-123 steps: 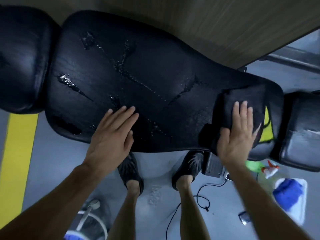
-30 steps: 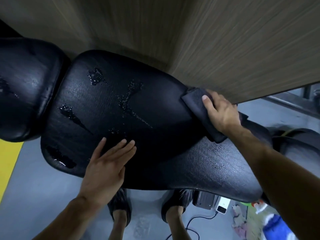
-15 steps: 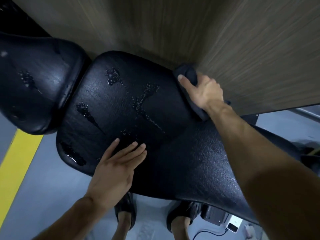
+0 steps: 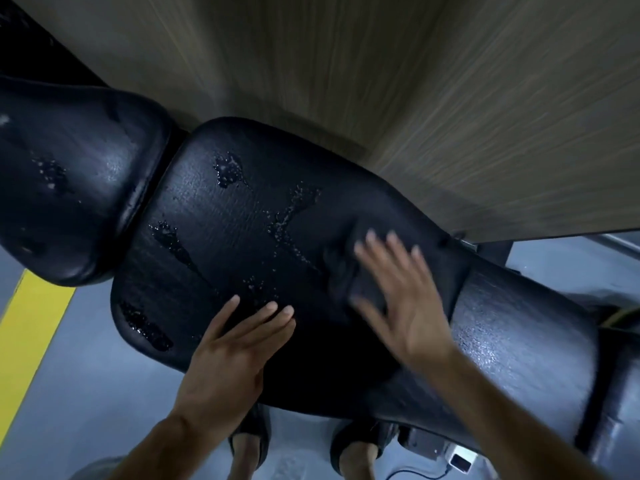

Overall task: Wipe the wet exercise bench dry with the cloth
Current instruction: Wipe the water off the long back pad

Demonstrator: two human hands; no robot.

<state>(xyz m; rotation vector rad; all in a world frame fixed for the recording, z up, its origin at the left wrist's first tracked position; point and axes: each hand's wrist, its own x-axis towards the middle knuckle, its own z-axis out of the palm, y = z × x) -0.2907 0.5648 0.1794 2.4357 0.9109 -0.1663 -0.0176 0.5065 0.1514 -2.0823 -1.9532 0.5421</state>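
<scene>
The bench is black, grained, rounded padding beaded with water puddles. The dark cloth lies bunched on its middle under the blurred right hand, fingers spread flat. The left hand presses open-palmed on the near edge.

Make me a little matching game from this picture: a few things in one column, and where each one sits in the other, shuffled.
Things:
1. left hand
2. right hand
3. dark folded cloth
4. yellow floor stripe

Places:
A. on the grey floor, beyond the left end of the black padded bench
B. flat on the near edge of the bench pad, no cloth under it
C. spread and blurred, over the cloth
D. on the bench, beside the streaks of water

Pairs: 1-B, 2-C, 3-D, 4-A
</scene>
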